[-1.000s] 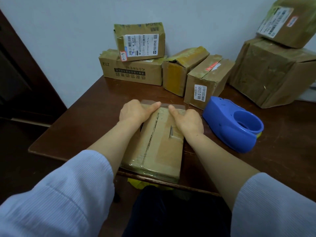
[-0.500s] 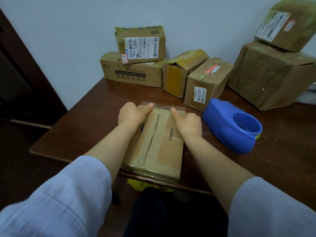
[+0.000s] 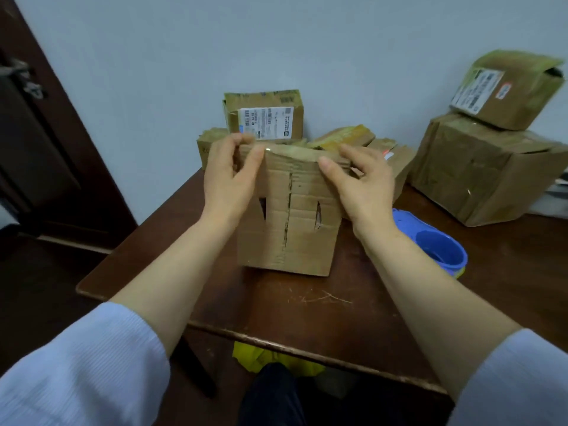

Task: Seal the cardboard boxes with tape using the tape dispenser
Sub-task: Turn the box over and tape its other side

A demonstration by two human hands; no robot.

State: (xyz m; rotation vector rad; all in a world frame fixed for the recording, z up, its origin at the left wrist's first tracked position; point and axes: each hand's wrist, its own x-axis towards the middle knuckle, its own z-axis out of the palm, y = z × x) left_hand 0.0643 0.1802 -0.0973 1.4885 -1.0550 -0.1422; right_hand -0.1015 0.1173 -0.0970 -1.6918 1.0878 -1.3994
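Standing on end mid-worktop (image 3: 307,309), the cardboard box (image 3: 295,241) is gripped at its top edge by the left hand (image 3: 229,182) and right hand (image 3: 365,186), thumbs on the near face and fingers curled behind; its split centre seam looks bare of tape, so I judge this the positioning step before taping. The next move calls for freeing one hand to fetch the blue tape dispenser (image 3: 442,253), lying at 3 o'clock of the box, partly behind the right forearm. Farther off, a labelled box (image 3: 264,118) tops others by the wall at 12 o'clock and a large box (image 3: 479,176) sits at 2 o'clock; their contents are hidden.

Plain room serving as parcel-packing spot, scuffed wooden table (image 3: 307,305), labelled cardboard boxes (image 3: 265,117) against bare wall (image 3: 184,56), dark door (image 3: 37,155)
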